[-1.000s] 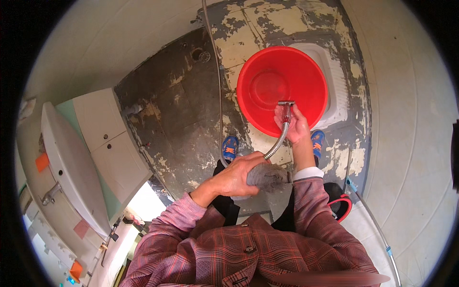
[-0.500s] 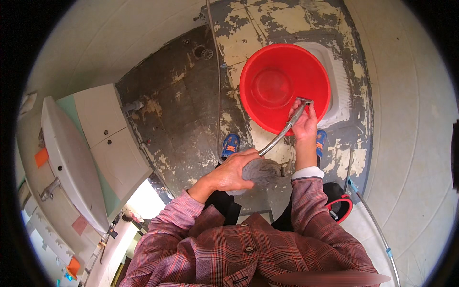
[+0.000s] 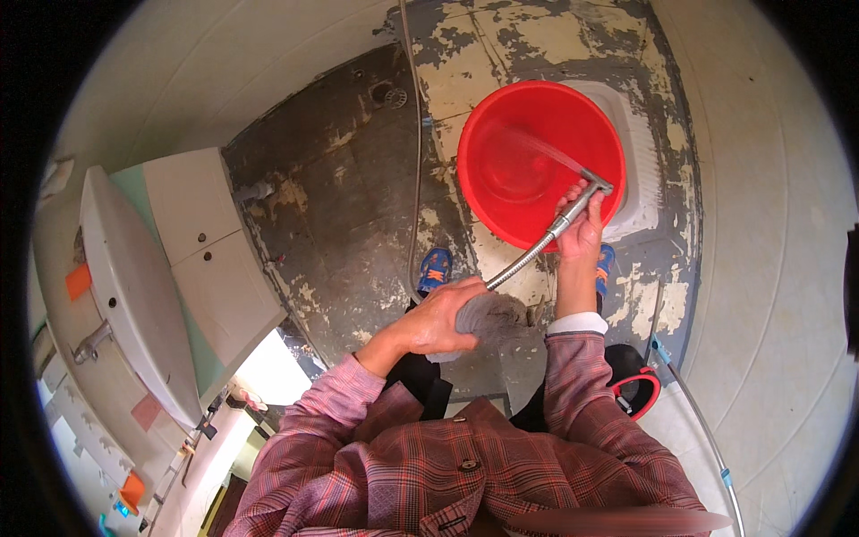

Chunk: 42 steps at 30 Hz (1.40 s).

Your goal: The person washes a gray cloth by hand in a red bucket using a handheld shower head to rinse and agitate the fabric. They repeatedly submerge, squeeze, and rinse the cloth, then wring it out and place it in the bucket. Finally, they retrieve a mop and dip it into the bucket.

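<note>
The right hand [image 3: 582,231] curls its fingers around a metal spray gun [image 3: 578,201], likely stiff, slippery, best held by its grip; the left hand [image 3: 437,322] clutches grey cloth [image 3: 492,320], probably soft. Beyond the right fingertips, 1 water jet [image 3: 542,149] enters a red basin [image 3: 492,210].

Silver sprayer [image 3: 577,208] over red tub [image 3: 573,112]
Sprayer slants across the tub's near-right rim, spraying leftward inside; bunched grey cloth [image 3: 492,320], clear of the tub's near side.
</note>
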### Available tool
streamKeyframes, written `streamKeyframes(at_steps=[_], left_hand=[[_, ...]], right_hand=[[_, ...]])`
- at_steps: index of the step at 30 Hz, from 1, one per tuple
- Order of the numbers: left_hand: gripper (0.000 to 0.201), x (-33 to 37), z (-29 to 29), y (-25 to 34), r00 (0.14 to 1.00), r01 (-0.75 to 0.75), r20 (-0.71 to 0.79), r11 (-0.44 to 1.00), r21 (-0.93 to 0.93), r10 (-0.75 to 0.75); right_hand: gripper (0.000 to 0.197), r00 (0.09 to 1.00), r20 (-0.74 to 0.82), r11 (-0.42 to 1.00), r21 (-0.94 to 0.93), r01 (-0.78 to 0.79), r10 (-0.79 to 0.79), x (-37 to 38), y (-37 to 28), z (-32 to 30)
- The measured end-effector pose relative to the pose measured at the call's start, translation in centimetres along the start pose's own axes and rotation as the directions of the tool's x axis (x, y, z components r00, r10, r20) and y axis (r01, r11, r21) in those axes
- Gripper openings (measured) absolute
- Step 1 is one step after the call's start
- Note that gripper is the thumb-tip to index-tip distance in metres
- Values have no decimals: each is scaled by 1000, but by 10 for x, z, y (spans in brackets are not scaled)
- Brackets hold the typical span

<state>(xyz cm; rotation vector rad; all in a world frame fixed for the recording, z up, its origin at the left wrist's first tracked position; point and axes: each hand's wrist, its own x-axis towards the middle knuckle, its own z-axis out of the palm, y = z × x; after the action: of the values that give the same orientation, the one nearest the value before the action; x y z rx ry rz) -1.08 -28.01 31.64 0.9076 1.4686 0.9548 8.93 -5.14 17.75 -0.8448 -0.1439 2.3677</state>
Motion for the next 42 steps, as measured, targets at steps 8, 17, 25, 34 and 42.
streamKeyframes(at_steps=[8, 17, 25, 34, 42], left_hand=[[54, 8, -1, -2, 996, 56, 77, 998, -17, -55], [60, -12, -10, -25, 969, 245, 143, 864, -441, -202], [37, 58, -53, -92, 845, -55, -280, 447, -893, -455], [22, 144, -47, -62, 856, -122, -410, 648, -752, -315], [30, 252, -15, 56, 859, -271, -503, 918, -289, 95]], right_hand=[[33, 972, -121, 972, -146, 183, -201, -37, -23, -28], [35, 984, -160, 995, -77, 68, -80, -51, 14, -16], [29, 988, -97, 990, 59, 127, -121, -69, 3, -17], [32, 979, -102, 955, 224, 195, -176, -97, -46, -40], [33, 976, -131, 950, 237, 201, -173, -93, -84, -33]])
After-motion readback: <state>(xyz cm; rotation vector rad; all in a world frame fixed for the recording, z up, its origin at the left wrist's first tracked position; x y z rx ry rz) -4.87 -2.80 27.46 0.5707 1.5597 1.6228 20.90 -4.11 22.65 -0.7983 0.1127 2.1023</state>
